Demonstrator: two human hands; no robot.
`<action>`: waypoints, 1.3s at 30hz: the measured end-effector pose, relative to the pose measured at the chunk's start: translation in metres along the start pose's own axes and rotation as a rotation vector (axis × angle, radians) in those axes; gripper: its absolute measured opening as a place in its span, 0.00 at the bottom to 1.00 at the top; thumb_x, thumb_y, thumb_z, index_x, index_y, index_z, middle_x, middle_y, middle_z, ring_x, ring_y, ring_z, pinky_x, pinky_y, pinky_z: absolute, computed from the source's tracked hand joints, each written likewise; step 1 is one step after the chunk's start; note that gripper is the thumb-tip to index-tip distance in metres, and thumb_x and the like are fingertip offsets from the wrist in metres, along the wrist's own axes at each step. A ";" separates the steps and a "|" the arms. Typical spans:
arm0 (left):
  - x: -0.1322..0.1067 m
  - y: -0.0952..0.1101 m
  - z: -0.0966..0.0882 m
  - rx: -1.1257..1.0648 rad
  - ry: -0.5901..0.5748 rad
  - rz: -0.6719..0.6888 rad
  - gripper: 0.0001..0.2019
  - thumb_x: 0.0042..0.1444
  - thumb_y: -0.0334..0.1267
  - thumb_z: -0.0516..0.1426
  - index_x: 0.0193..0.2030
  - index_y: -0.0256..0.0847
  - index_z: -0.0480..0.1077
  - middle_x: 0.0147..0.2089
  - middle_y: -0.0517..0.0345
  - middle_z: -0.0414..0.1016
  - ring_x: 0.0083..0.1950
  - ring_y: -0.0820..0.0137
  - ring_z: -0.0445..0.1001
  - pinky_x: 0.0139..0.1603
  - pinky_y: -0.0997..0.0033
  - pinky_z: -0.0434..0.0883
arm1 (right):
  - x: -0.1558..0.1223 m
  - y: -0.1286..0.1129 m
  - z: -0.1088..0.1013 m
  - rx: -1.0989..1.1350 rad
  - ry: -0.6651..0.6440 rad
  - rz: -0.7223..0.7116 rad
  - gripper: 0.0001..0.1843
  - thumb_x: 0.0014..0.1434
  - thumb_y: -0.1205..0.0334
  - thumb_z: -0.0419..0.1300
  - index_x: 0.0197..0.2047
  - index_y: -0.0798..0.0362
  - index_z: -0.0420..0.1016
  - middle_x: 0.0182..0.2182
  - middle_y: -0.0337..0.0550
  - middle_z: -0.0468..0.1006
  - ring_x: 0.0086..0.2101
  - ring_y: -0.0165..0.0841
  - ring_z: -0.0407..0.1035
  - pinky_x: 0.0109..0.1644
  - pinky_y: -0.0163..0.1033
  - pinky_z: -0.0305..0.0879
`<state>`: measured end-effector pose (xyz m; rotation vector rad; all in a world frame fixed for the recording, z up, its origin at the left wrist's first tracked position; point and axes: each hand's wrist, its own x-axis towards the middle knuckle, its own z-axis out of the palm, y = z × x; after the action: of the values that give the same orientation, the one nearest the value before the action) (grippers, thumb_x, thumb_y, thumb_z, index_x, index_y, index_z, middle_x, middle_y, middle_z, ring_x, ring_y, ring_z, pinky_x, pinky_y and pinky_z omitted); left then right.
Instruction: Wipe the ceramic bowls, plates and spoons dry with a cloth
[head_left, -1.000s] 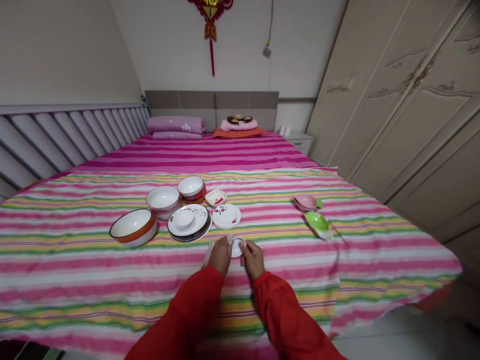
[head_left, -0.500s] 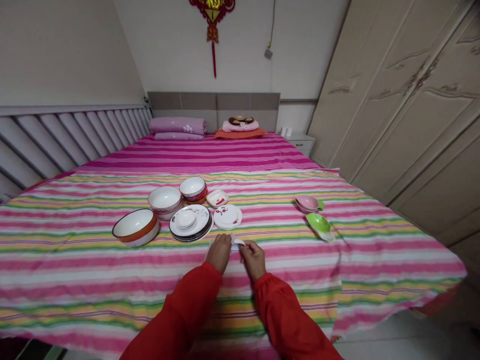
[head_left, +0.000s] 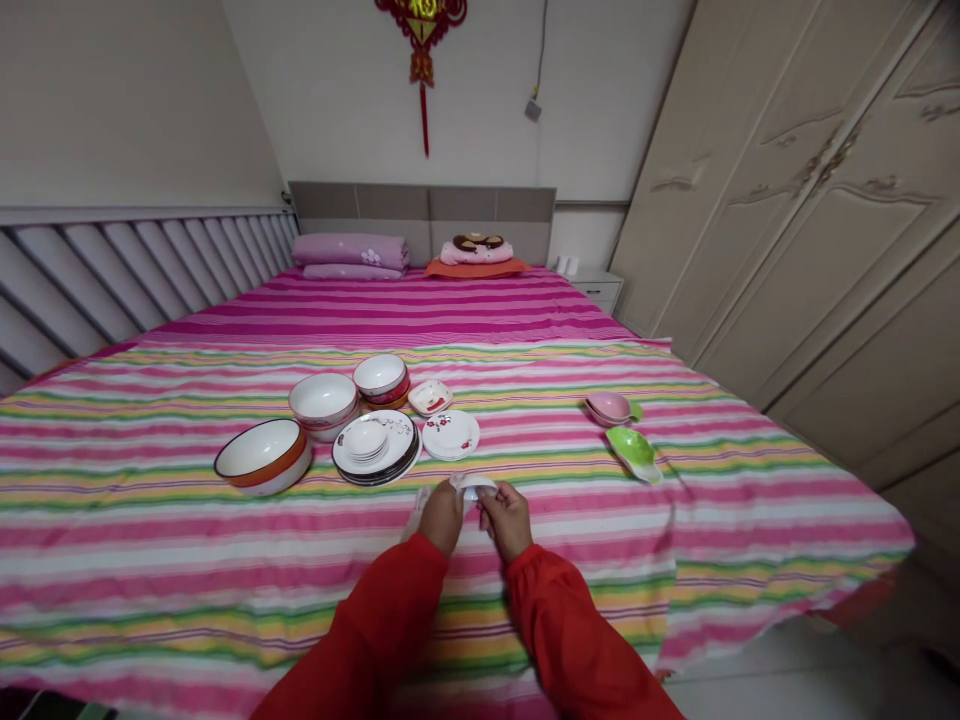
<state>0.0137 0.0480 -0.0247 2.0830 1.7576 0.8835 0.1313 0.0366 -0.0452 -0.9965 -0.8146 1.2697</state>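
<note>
My left hand (head_left: 442,515) is closed round a thin whitish cloth or tissue (head_left: 414,512), which hangs out at its left side, and meets the left edge of a small white dish (head_left: 478,486). My right hand (head_left: 508,518) pinches that dish by its right edge. Both hands partly cover the dish, so its exact shape is hidden. Just beyond them lie small flowered plates (head_left: 450,434) and a stack of dark-edged plates (head_left: 401,445) with small white bowls (head_left: 367,437) on top.
An orange-banded bowl (head_left: 264,458), stacked bowls (head_left: 324,400), red bowls (head_left: 382,378) and a square dish (head_left: 430,397) stand to the left and behind. To the right are pink bowls (head_left: 609,407) and a green leaf-shaped dish (head_left: 634,452). Everything rests on a striped bed sheet (head_left: 570,560).
The dish has tilted and shows more of its white surface between my hands. My left hand has turned slightly, and more of the whitish cloth shows. The whole view has shifted a little.
</note>
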 end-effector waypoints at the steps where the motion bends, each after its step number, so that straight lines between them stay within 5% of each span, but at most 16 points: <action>1: 0.001 -0.002 -0.002 0.015 -0.004 0.010 0.11 0.54 0.26 0.48 0.38 0.33 0.70 0.35 0.47 0.75 0.39 0.64 0.73 0.42 0.65 0.66 | -0.001 0.001 0.001 0.000 0.022 -0.021 0.14 0.44 0.55 0.66 0.28 0.55 0.68 0.11 0.30 0.67 0.09 0.22 0.55 0.11 0.28 0.46; 5: -0.001 -0.006 -0.009 0.071 -0.033 0.040 0.12 0.50 0.23 0.48 0.40 0.33 0.69 0.38 0.46 0.73 0.42 0.62 0.71 0.46 0.62 0.65 | -0.001 0.005 0.003 -0.010 0.046 -0.073 0.11 0.43 0.58 0.65 0.27 0.55 0.69 0.10 0.29 0.66 0.10 0.23 0.55 0.13 0.29 0.50; 10: -0.008 -0.002 0.001 0.059 -0.042 0.016 0.12 0.53 0.25 0.47 0.39 0.34 0.68 0.37 0.48 0.74 0.41 0.64 0.72 0.44 0.64 0.66 | 0.003 0.005 -0.005 0.025 -0.001 0.020 0.12 0.46 0.56 0.63 0.23 0.54 0.66 0.08 0.31 0.66 0.08 0.21 0.51 0.11 0.28 0.42; 16: -0.006 0.001 0.008 0.021 -0.077 -0.037 0.15 0.60 0.35 0.44 0.33 0.33 0.70 0.27 0.52 0.74 0.30 0.68 0.73 0.32 0.70 0.68 | 0.006 0.001 -0.008 0.079 -0.030 0.094 0.17 0.42 0.53 0.66 0.20 0.54 0.64 0.14 0.36 0.72 0.09 0.22 0.56 0.09 0.27 0.40; 24: -0.004 0.001 -0.011 0.076 -0.061 0.035 0.15 0.47 0.22 0.49 0.42 0.32 0.68 0.40 0.45 0.73 0.45 0.61 0.70 0.47 0.61 0.65 | 0.002 0.005 0.000 0.012 0.044 -0.054 0.09 0.41 0.61 0.65 0.26 0.55 0.70 0.08 0.29 0.65 0.09 0.22 0.55 0.13 0.28 0.49; 33: -0.010 0.003 0.014 -0.049 -0.054 0.002 0.09 0.56 0.29 0.48 0.37 0.35 0.68 0.33 0.51 0.74 0.37 0.69 0.72 0.40 0.70 0.67 | 0.009 0.004 -0.011 0.154 -0.020 0.097 0.15 0.41 0.57 0.66 0.20 0.55 0.65 0.14 0.36 0.73 0.09 0.21 0.55 0.10 0.28 0.41; 39: -0.005 -0.006 0.009 -0.065 -0.010 -0.082 0.09 0.56 0.31 0.48 0.31 0.36 0.69 0.22 0.58 0.70 0.27 0.69 0.70 0.30 0.72 0.65 | 0.008 0.004 -0.009 0.190 0.000 0.031 0.18 0.39 0.61 0.69 0.35 0.56 0.74 0.16 0.34 0.73 0.10 0.20 0.54 0.11 0.27 0.42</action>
<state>0.0136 0.0462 -0.0363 1.9569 1.7720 0.8935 0.1391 0.0433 -0.0526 -0.8596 -0.6666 1.3468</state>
